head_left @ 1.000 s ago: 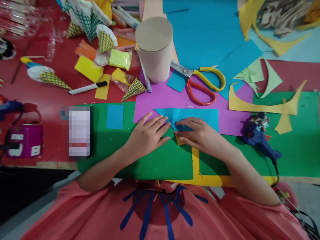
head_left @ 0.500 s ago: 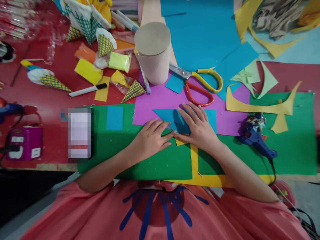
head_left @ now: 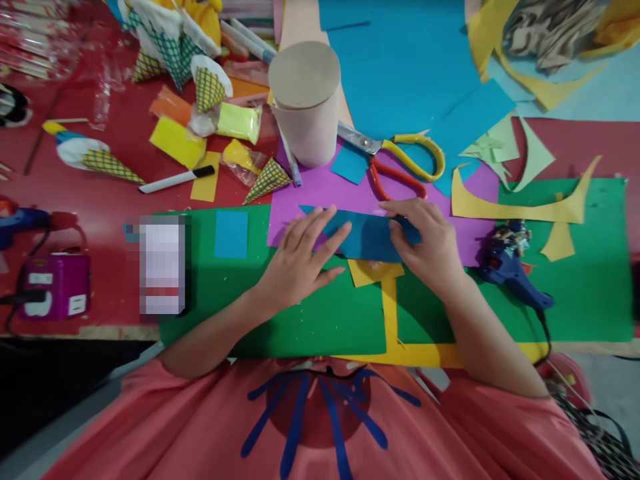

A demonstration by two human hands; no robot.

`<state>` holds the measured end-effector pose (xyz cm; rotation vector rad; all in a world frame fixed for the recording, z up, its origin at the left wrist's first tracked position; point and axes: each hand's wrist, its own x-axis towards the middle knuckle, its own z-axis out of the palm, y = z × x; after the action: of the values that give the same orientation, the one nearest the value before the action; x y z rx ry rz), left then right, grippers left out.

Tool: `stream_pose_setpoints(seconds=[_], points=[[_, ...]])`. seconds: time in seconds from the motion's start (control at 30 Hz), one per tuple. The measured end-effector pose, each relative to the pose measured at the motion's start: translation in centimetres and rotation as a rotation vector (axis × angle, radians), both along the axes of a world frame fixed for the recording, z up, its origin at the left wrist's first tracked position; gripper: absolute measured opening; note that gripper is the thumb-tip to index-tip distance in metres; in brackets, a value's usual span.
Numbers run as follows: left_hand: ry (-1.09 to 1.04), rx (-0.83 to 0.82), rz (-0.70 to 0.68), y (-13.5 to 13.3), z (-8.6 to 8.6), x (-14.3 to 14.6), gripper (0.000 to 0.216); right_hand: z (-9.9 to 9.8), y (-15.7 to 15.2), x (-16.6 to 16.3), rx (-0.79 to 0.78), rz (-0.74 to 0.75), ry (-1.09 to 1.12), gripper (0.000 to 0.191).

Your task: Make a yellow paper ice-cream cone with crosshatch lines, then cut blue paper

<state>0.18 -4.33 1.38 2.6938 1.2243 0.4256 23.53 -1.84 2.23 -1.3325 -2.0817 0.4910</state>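
Observation:
A blue paper piece (head_left: 367,237) lies folded over where the purple sheet (head_left: 330,193) meets the green sheet (head_left: 280,300). My left hand (head_left: 300,257) rests flat on its left part, fingers stretched out. My right hand (head_left: 430,243) curls over its right end, thumb and fingers gripping the paper's edge. A small yellow scrap (head_left: 373,272) shows just below the blue piece. Scissors (head_left: 400,163) with yellow and red handles lie just beyond my right hand.
A blue glue gun (head_left: 513,267) lies right of my right hand. A tan cylinder (head_left: 307,100) stands behind the purple sheet. A small blue rectangle (head_left: 231,233), a marker (head_left: 175,179), paper cones, yellow offcuts (head_left: 520,210) and a purple box (head_left: 53,287) lie around.
My right hand moved up and right along the blue piece, which is now folded narrower and shifted up. My left hand slid up onto it, uncovering the yellow scrap.

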Motion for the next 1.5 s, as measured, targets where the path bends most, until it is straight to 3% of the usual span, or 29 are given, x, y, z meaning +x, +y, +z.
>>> stream_pose_setpoints(seconds=[0.07, 0.13, 0.27, 0.37, 0.43, 0.6, 0.8, 0.9, 1.07, 1.13, 1.3, 1.37, 1.5], points=[[-0.050, 0.041, 0.091, 0.8, 1.0, 0.0, 0.066, 1.2, 0.3, -0.1, 0.051, 0.043, -0.053, 0.031], [-0.076, -0.037, 0.163, 1.7, 2.0, 0.0, 0.058, 2.3, 0.7, -0.2, 0.074, 0.113, -0.103, 0.031], [-0.233, -0.524, 0.109, 3.2, 2.8, 0.0, 0.027, 3.6, 1.4, -0.5, 0.088, 0.237, -0.153, 0.031], [-0.392, -0.776, 0.132, 3.5, 2.0, 0.1, 0.021, 3.4, 1.3, -0.8, 0.227, 0.167, -0.135, 0.028], [-0.549, -0.787, 0.228, 3.3, 1.1, 0.3, 0.022, 2.7, 0.8, -0.8, 0.259, 0.035, -0.054, 0.029], [-0.904, -0.730, 0.370, 2.1, -0.3, 0.9, 0.028, -0.1, -0.4, -0.7, 0.146, -0.231, 0.221, 0.031], [-1.031, -0.724, 0.451, 0.9, -0.8, 1.4, 0.033, -2.0, -1.5, -1.8, -0.228, -0.007, 0.400, 0.058], [-1.047, -0.779, 0.428, 0.3, -1.1, 1.5, 0.030, -1.8, -1.8, -2.3, -0.278, 0.064, 0.462, 0.052], [-0.992, -0.838, 0.274, -0.1, -1.1, 1.2, 0.030, -1.3, -2.0, -2.4, -0.371, 0.128, 0.486, 0.044], [-0.934, -0.836, 0.270, 0.0, -0.9, 1.0, 0.034, -1.3, -2.0, -2.4, -0.331, 0.114, 0.440, 0.048], [-0.892, -0.737, 0.325, 0.2, -0.4, 0.7, 0.041, -1.1, -1.6, -2.3, 0.002, -0.049, 0.175, 0.058], [-0.881, -0.719, 0.303, 0.3, -0.1, 0.8, 0.042, -1.0, -1.4, -2.2, 0.018, 0.054, 0.156, 0.057], [-0.883, -0.696, 0.246, 0.3, 0.1, 0.9, 0.041, -1.1, -1.7, -2.4, -0.105, 0.261, 0.359, 0.049]])
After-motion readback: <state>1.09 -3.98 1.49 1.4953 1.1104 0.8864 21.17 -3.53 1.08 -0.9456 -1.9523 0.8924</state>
